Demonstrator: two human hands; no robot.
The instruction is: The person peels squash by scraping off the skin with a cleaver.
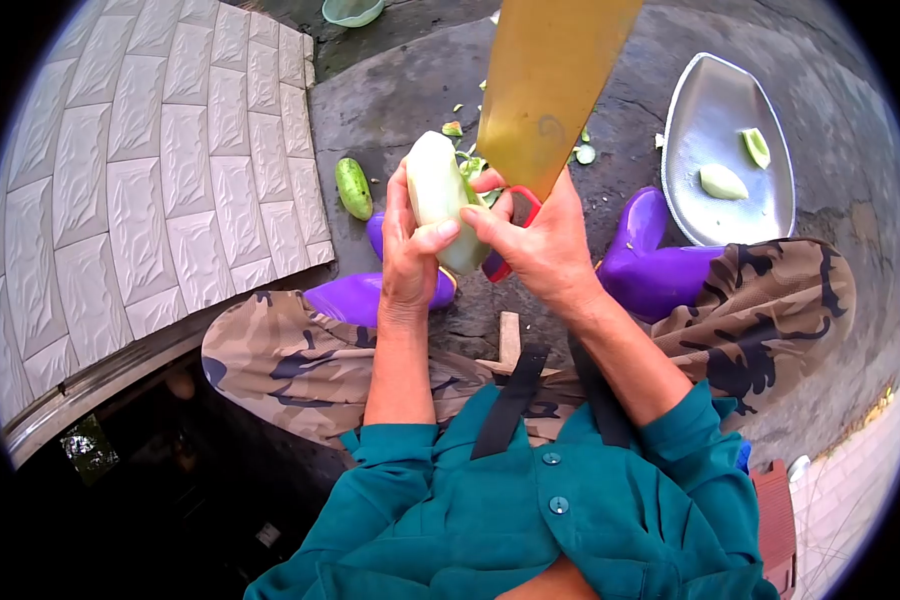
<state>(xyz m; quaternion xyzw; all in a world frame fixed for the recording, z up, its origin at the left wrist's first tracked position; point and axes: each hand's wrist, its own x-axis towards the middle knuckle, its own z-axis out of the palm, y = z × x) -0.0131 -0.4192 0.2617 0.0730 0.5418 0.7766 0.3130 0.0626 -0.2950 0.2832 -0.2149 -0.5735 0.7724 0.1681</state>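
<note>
My left hand (411, 245) is wrapped around a large peeled cucumber (433, 180), pale green and held tilted over the ground. Close against its right side, my right hand (545, 245) grips a red-and-dark peeler (523, 197). The fingers cover much of the tool, and its blade does not show clearly. Strips of green peel (467, 165) are visible just behind the cucumber. An unpeeled green cucumber (353, 188) lies on the ground to the left. On the right, a silver tray (685, 150) holds a pale cucumber piece (723, 182) and a hollowed green piece (756, 148).
A translucent yellow-brown strip (555, 80) hangs across the top centre and blocks part of the view. Purple boots (660, 270) flank the hands. A textured grey tiled surface (185, 150) fills the left. A pale green bowl (353, 10) stands at the far edge.
</note>
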